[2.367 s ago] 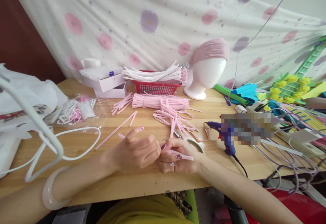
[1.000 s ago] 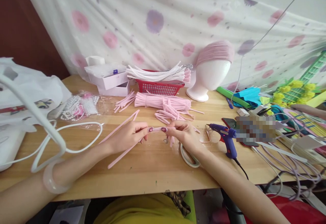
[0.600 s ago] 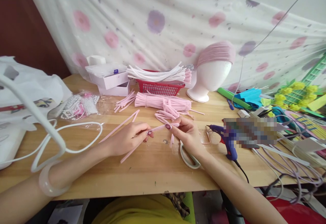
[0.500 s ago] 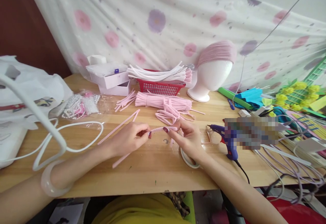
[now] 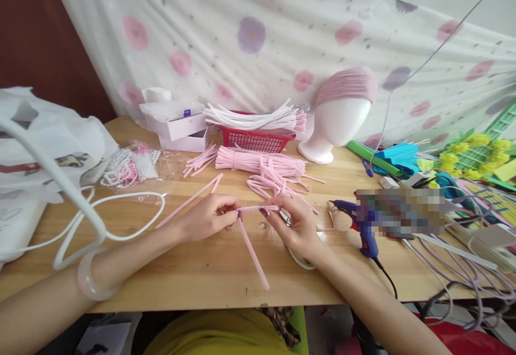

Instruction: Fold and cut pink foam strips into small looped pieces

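Note:
My left hand and my right hand are close together over the wooden table, both pinching one pink pipe cleaner. The pipe cleaner is bent: a short part runs level between my fingertips, and a long tail hangs down toward the table's near edge. Just beyond my hands lies a heap of cut pink pipe cleaners and a tied pink bundle. A roll of tape shows under my right wrist.
A blue glue gun lies right of my right hand, its cord running off the table. Behind stand a red basket of white stems, a foam head, white boxes and bagged beads. A white cable loops at left; cables clutter the right.
The hands moved out from the near edge to the middle of the table. The pipe cleaner's long tail, which pointed left under my left hand, now swings down to the right between my hands.

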`<action>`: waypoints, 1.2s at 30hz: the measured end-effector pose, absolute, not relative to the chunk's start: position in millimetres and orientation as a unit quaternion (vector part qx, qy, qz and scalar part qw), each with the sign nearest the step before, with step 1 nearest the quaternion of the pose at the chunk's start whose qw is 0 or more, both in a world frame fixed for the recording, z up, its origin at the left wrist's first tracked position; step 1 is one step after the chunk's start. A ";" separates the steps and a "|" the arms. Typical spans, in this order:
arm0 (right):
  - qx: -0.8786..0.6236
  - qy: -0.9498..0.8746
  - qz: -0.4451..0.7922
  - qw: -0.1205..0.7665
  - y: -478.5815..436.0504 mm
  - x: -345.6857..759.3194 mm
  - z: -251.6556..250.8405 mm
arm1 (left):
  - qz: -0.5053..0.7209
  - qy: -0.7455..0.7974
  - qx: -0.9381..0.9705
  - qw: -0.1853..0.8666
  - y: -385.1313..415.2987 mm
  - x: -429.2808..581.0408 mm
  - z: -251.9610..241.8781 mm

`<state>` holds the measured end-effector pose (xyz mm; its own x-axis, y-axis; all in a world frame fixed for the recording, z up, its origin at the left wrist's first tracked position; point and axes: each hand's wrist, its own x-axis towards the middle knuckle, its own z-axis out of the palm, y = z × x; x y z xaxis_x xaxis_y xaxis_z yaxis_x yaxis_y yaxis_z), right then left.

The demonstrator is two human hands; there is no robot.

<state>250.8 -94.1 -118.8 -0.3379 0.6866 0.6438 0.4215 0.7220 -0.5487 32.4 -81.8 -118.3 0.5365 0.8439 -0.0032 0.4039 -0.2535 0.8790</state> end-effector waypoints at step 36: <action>-0.349 -0.639 0.403 0.554 -82.2 244.5 -138.0 | 0.314 0.326 0.463 0.762 -98.1 58.6 -136.5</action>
<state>244.5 -82.2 -138.0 -0.1418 0.8932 0.4266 -0.0010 0.4308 -0.9024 58.6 -98.1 -136.5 0.5907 0.7800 -0.2065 -0.1760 0.3743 0.9105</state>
